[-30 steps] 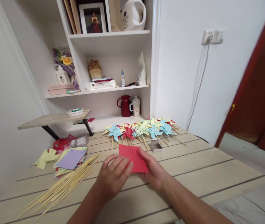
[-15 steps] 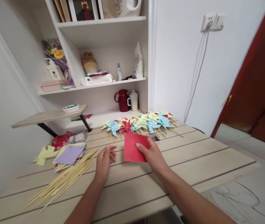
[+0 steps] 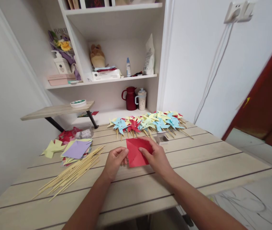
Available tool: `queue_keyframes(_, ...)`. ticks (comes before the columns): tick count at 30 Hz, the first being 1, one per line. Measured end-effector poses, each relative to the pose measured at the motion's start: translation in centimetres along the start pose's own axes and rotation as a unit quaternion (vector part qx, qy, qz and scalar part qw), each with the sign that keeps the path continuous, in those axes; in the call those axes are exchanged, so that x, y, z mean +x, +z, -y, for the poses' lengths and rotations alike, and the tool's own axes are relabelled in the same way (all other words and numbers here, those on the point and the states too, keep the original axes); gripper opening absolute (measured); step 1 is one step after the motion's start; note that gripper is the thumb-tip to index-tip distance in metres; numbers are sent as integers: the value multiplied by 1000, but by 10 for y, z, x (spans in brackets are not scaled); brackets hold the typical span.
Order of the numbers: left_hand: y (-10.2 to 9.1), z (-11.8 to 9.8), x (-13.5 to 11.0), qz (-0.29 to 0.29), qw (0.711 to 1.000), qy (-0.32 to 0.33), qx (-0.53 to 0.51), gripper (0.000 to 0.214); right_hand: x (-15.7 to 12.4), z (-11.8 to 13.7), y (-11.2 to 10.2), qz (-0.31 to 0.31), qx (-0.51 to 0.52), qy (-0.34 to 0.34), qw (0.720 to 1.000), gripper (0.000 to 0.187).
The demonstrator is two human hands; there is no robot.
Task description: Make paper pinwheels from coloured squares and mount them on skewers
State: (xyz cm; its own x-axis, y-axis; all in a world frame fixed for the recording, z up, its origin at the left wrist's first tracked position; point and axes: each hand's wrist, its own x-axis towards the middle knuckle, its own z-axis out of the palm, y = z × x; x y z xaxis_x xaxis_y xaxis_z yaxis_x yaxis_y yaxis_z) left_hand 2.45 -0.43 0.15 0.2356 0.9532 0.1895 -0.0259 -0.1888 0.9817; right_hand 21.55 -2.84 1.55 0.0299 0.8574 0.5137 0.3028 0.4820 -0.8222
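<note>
A square of red paper (image 3: 137,156) with crease or cut lines toward its corners is held up above the table. My right hand (image 3: 156,156) grips its right side, thumb on the face and fingers behind. At the left edge, my left hand (image 3: 118,159) has its fingers curled and its thumb against the paper, pinching it. Behind the paper lie several finished pinwheels (image 3: 134,125) in red, blue and yellow on sticks. Left of my left hand is a bundle of thin wooden sticks (image 3: 75,172), beside a stack of coloured paper squares (image 3: 77,149), purple on top.
A small clear box (image 3: 162,139) sits just behind my right hand. Cut yellow paper (image 3: 52,148) and a clear container (image 3: 84,133) are at the left. A raised wooden stand (image 3: 56,111) and a red jug (image 3: 130,98) are at the back.
My left hand has moved right and up to the red paper's left edge and closed on it. The right hand keeps its hold. The view has shifted slightly.
</note>
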Motion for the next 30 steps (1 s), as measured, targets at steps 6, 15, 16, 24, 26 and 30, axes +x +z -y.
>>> queue_keyframes(6,0,6,2,-62,998,-7,-14,31,1,1,2,20,115,66,991,45)
queue_keyframes(15,-6,12,8,-153,983,26,-94,26,3,2,5,71,287,180,938,63)
queue_keyframes(16,-5,10,8,-153,983,27,-96,26,3,3,5,69,287,182,938,61)
queue_keyframes(24,2,-6,1,-141,986,14,-85,36,1,4,5,73,257,175,948,47)
queue_keyframes(26,2,-7,0,-137,987,18,-78,39,1,2,6,55,255,177,949,47)
queue_keyframes(30,1,-8,-1,-129,990,20,-58,41,2,-2,6,15,250,174,952,47)
